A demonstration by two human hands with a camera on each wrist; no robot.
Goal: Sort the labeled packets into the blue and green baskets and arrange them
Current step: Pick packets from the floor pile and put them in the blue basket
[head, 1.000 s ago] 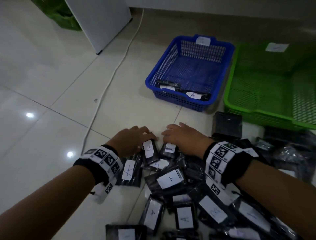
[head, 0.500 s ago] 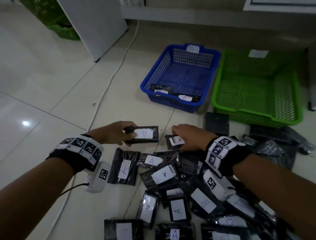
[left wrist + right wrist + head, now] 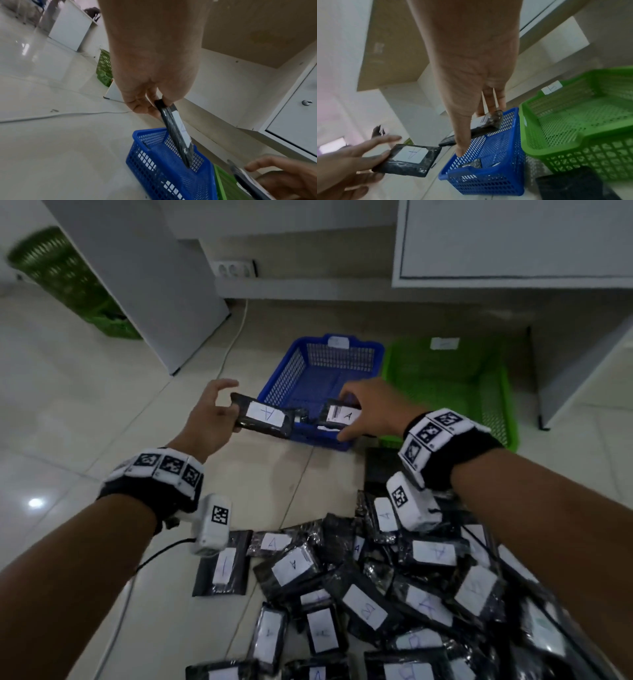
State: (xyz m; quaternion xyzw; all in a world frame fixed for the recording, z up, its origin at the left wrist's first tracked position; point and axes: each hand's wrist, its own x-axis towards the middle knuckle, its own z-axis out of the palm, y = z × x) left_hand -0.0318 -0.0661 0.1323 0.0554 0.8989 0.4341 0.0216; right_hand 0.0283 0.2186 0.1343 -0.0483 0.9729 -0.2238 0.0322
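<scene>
Delivery step: left hand [image 3: 209, 419] and right hand [image 3: 371, 409] each pinch a black plastic-wrapped A-labelled packet [image 3: 263, 419] over the blue mesh plastic basket [image 3: 298, 361]. Next, I judge, comes lowering both flat beside the packets already inside.

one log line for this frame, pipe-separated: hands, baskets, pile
left hand: holds A packet | right hand: holds A packet over blue basket | green basket: no packets visible | floor pile: unsorted

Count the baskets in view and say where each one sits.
3. The blue basket sits on the floor ahead, the green basket touching its right side, and another green basket far left, partly hidden behind a white panel.
</scene>
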